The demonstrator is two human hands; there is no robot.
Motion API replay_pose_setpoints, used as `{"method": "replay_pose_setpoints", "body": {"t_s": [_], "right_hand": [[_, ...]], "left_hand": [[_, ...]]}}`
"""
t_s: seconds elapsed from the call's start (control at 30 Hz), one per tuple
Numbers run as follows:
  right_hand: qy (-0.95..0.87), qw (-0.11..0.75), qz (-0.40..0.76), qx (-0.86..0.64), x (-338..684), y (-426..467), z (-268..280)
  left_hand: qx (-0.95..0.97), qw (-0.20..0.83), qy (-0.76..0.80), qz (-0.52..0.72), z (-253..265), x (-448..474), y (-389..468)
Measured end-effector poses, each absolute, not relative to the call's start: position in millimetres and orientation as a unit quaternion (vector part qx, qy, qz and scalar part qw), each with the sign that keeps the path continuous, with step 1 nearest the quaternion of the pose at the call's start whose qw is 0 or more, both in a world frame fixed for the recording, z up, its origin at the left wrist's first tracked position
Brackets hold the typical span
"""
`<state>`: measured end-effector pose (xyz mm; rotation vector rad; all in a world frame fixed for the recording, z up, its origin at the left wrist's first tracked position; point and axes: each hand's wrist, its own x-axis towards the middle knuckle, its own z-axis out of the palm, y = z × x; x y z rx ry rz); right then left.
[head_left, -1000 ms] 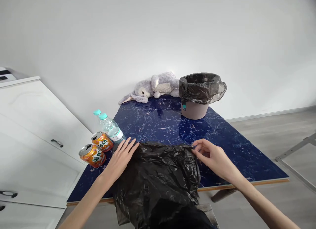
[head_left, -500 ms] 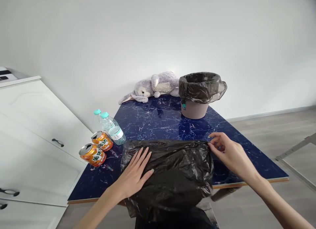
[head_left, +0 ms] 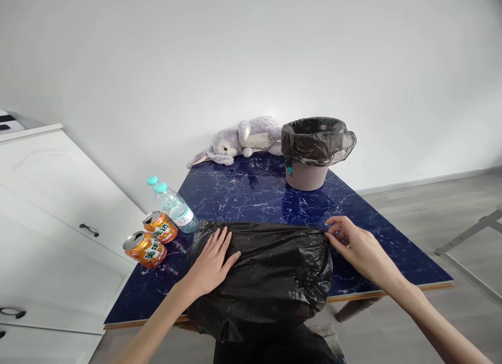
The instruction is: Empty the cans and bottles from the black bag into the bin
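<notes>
A black plastic bag lies spread over the near part of the blue marbled table, its lower part hanging past the front edge. My left hand rests flat on the bag's left side, fingers stretched out. At the bag's far right corner, my right hand pinches the edge between thumb and fingers. Just left of the bag stand two clear plastic bottles with turquoise caps, the nearer bottle partly covering the farther bottle. Two opened orange drink cans, a front can and a rear can, stand beside them.
Toward the back right of the table stands a trash bin lined with a dark bag. A grey plush rabbit lies against the wall. White cabinets are at left; a metal frame is at right.
The bag's hanging lower part has bunched up and shifted slightly. My right hand keeps its pinch on the corner, and my left hand stays flat. The whole view has shifted a little.
</notes>
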<state>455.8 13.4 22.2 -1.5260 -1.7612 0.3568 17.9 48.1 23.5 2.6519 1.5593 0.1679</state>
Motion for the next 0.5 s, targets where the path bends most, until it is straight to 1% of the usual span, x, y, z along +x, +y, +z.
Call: {"method": "replay_pose_setpoints", "body": {"t_s": [0.17, 0.33, 0.5], "right_hand": [[-0.69, 0.37, 0.134, -0.608, 452, 31, 11], [-0.685, 0.363, 0.108, -0.622, 447, 53, -2], [-0.699, 0.347, 0.093, -0.618, 453, 61, 1]], "left_hand": [[0.856, 0.032, 0.515, 0.022, 21, 20, 79], [0.858, 0.039, 0.512, -0.012, 40, 23, 116], [0.86, 0.015, 0.509, 0.002, 63, 41, 139]]}}
